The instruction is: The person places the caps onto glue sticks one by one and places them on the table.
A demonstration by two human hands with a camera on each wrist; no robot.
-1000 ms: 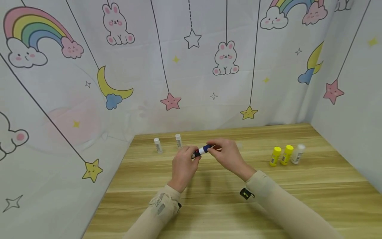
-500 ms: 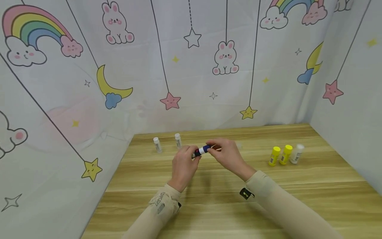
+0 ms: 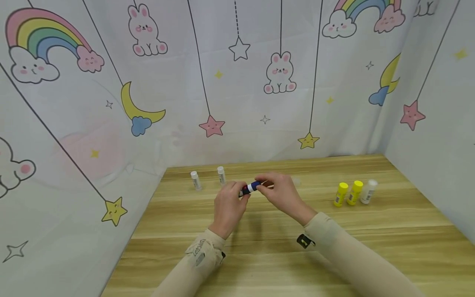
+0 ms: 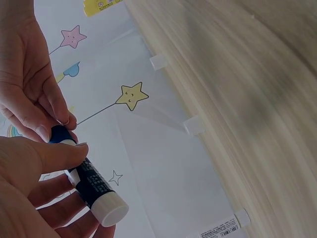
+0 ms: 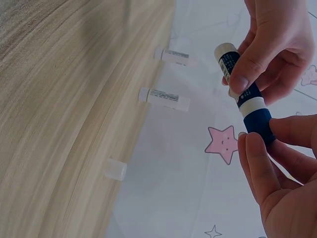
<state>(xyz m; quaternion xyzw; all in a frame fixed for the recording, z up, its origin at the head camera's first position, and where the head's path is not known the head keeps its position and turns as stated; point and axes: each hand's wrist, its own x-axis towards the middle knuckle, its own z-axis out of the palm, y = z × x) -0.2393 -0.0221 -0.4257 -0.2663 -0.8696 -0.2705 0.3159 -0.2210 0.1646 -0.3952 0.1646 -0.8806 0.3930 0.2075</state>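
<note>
A dark blue glue stick point(image 3: 250, 188) with a white band is held between both hands above the table. My left hand point(image 3: 228, 206) grips its labelled body, thumb laid along the side in the left wrist view. From that grip the white end point(image 4: 110, 208) sticks out. The fingertips of my right hand point(image 3: 283, 192) pinch the blue cap point(image 5: 258, 125) at the opposite end. In the right wrist view the white band shows between the two hands, next to the cap.
Two white glue sticks, one left point(image 3: 196, 180) and one nearer the hands point(image 3: 221, 175), stand at the back left. Two yellow glue sticks point(image 3: 348, 194) and a white one point(image 3: 369, 192) stand at right. Small translucent caps point(image 4: 194, 126) lie near the back edge. A printed curtain point(image 3: 241, 95) encloses the wooden table point(image 3: 297, 268).
</note>
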